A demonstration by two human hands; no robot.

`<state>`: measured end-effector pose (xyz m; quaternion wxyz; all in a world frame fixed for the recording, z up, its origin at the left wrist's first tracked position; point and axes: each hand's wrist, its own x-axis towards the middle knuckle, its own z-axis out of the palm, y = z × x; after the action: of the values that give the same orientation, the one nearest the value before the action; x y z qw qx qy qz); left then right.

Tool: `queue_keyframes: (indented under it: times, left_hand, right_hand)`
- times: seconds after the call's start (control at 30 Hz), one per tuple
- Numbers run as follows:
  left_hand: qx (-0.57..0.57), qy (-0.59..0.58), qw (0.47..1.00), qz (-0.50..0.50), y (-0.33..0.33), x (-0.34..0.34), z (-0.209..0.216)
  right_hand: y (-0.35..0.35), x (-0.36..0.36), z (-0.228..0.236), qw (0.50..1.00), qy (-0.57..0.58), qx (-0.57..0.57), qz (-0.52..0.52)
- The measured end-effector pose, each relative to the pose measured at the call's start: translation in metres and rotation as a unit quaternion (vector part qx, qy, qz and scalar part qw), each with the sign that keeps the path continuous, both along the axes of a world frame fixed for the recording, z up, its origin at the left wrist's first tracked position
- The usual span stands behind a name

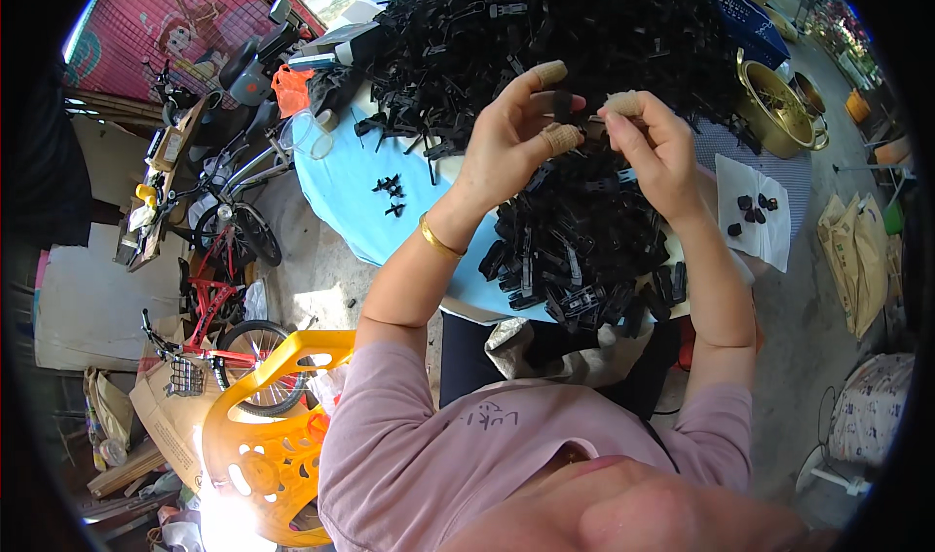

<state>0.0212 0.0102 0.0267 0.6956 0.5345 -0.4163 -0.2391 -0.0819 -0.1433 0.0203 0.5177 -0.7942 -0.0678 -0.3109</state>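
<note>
Hands meet above the round worktop (336, 187), over the black plastic pieces (545, 31) that cover its far and middle part. On the left hand (502, 150) the index finger is raised, and the thumb reaches out toward the right hand (659, 148). Beige wraps cover the left index finger and thumb, and another covers the right index finger. The left grip is narrow between thumb and middle finger; the right thumb and index finger come almost together at their tips. Whether either grip holds a piece I can't tell, since anything dark there merges with the black behind.

A nearer heap (575, 250) of black clip-like parts reaches the worktop's near edge, below the hands. A few small black parts (391, 193) lie apart on the blue cover toward the left edge. At the right edge a white sheet (769, 247) bears several dark lumps (748, 204). A brass-coloured pot (769, 128) stands by the far right edge, near a blue box (752, 26). By the far left edge are a clear cup (310, 135) and an orange bag (291, 91).
</note>
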Motion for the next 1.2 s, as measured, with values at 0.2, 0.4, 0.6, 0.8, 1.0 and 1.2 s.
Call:
queue_keyframes:
  times: [0.2, 0.4, 0.6, 0.8, 1.0, 1.2]
  left_hand:
    - [-0.038, -0.024, 0.998, 0.034, -0.006, -0.009, -0.016]
    - [-0.032, -0.107, 0.989, 0.097, -0.011, -0.011, -0.021]
    - [-0.091, -0.066, 0.989, 0.100, -0.010, -0.013, -0.019]
    - [-0.086, -0.264, 0.941, 0.194, -0.007, -0.013, -0.021]
    - [-0.157, -0.029, 0.986, 0.038, -0.012, -0.015, -0.014]
    - [-0.157, 0.357, 0.917, -0.081, -0.007, 0.006, -0.010]
  right_hand:
    - [0.014, 0.002, 0.001, 1.000, 0.009, 0.026, 0.003]
    - [0.013, 0.001, -0.001, 0.998, 0.049, 0.033, 0.019]
    - [0.018, -0.001, 0.001, 0.996, 0.053, 0.061, 0.037]
    - [0.021, -0.004, 0.005, 0.983, 0.127, 0.119, 0.062]
    - [0.013, 0.006, -0.002, 0.997, -0.066, -0.032, -0.003]
    - [0.003, -0.003, 0.008, 0.992, -0.068, -0.104, -0.024]
